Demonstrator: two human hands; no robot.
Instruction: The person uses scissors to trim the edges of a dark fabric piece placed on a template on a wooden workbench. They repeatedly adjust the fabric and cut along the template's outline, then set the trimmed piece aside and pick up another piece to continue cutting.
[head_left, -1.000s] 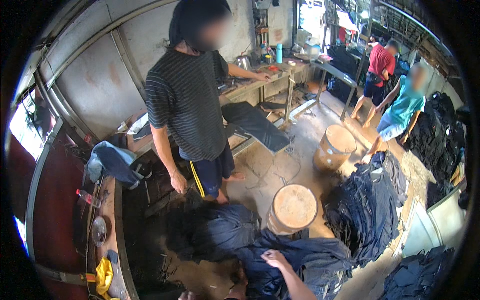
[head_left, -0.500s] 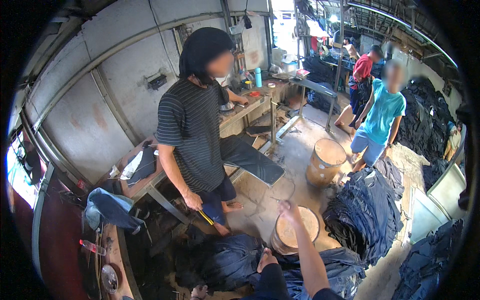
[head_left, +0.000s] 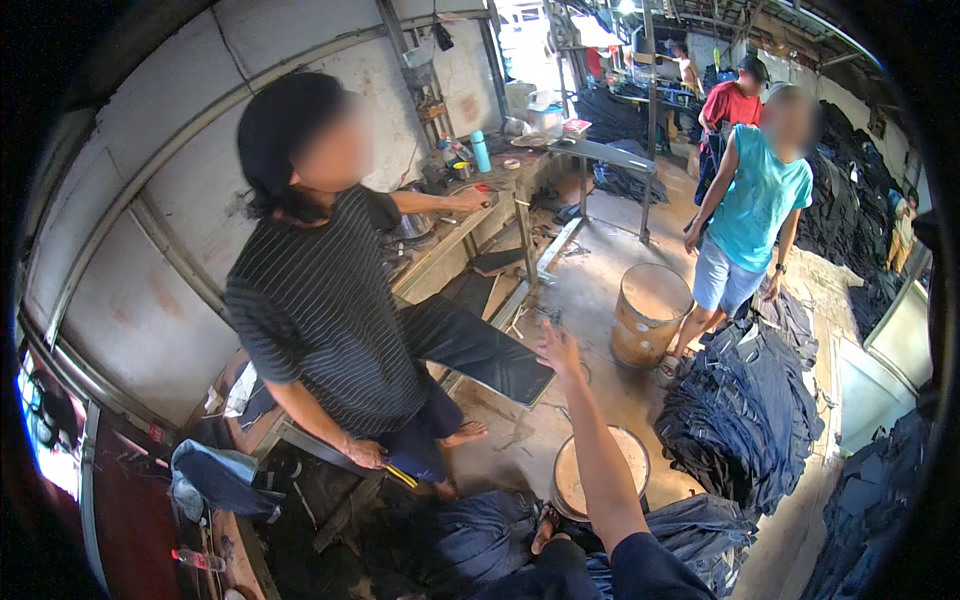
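My right hand (head_left: 557, 350) is stretched out over the floor with its fingers spread and nothing in it. Its forearm crosses above a round drum (head_left: 573, 480) with a tan top. Beyond the fingertips, to the left, lies a dark padded board (head_left: 485, 355) on a low frame. My left hand is out of sight. Dark denim cloth (head_left: 485, 530) lies heaped around my bare foot (head_left: 545, 528). At the left, a person in a striped shirt (head_left: 345, 300) holds a thin yellow-and-black stick (head_left: 402, 476) and reaches the other hand to the workbench.
A second drum (head_left: 650, 318) stands farther off, beside a person in a turquoise shirt (head_left: 765, 190). Large piles of dark garments (head_left: 745, 410) line the right. The workbench (head_left: 510, 180) carries a blue bottle (head_left: 480, 152). A plastic bottle (head_left: 198, 560) lies at the lower left.
My right hand has reached farther forward and left, its fingers now spread. My left hand has dropped out of view. The striped-shirt person appears nearer; the turquoise-shirt person stands more upright.
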